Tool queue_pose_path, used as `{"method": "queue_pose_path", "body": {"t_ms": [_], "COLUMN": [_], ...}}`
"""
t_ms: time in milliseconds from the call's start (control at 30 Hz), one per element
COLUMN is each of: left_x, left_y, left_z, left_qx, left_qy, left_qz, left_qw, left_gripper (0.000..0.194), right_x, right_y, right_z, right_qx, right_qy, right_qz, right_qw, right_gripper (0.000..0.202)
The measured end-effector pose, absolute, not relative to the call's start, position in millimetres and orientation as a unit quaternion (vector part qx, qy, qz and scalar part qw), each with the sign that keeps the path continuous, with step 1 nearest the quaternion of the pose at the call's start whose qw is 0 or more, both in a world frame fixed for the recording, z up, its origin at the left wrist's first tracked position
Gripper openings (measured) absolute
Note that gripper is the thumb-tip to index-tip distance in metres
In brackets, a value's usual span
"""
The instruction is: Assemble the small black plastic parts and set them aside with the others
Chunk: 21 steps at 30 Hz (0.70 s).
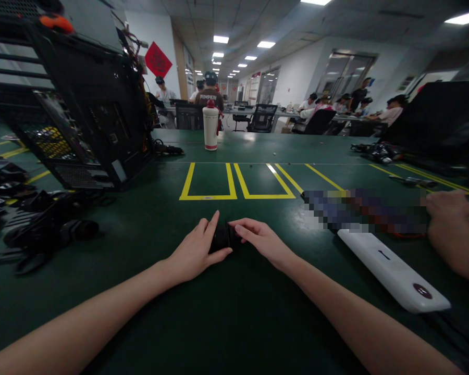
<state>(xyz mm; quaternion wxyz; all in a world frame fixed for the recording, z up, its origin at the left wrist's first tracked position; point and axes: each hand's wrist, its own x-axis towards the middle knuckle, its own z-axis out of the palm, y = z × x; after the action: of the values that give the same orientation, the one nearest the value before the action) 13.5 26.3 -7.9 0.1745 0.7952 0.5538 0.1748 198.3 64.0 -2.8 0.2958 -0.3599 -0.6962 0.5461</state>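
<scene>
My left hand (193, 250) steadies a small black object (222, 238) low over the green table, its thumb along the near side and its index finger stretched out at the far side. Thumb and fingertips of my right hand (262, 239) pinch the right end of the same object. It looks rounded and dark, partly covered by the fingers, and its exact kind cannot be made out. Both forearms reach in from the bottom corners.
A black computer case (82, 109) stands at left behind dark cables (54, 229). A white power strip (391, 271) lies at right, near another person's hand (453, 224). A white tumbler (210, 129) stands beyond the yellow tape (207, 198). People sit farther back.
</scene>
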Motion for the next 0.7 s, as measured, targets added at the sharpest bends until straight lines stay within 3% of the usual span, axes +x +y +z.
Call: {"method": "queue_pose_path", "body": {"t_ms": [367,567,700], "left_x": [13.8,14.2,13.5], "left_y": [26.7,26.9,26.6], "left_z": [-9.3,-8.5,-8.0], "left_qx": [0.8,0.8,0.79], "left_qy": [0.551,0.552,0.559], "left_qz": [0.175,0.171,0.176], "left_qw": [0.161,0.162,0.178], "left_gripper": [0.077,0.076,0.077], "right_x": [198.0,199.5,196.5], "right_y": [62.4,63.7,63.6], "right_z": [-4.6,-5.3,-4.3], "right_qx": [-0.344,-0.35,-0.401], "right_qy": [-0.68,-0.654,-0.654], "right_qz": [0.577,0.601,0.572], "right_qw": [0.295,0.298,0.29], "right_gripper": [0.026,0.04,0.028]}}
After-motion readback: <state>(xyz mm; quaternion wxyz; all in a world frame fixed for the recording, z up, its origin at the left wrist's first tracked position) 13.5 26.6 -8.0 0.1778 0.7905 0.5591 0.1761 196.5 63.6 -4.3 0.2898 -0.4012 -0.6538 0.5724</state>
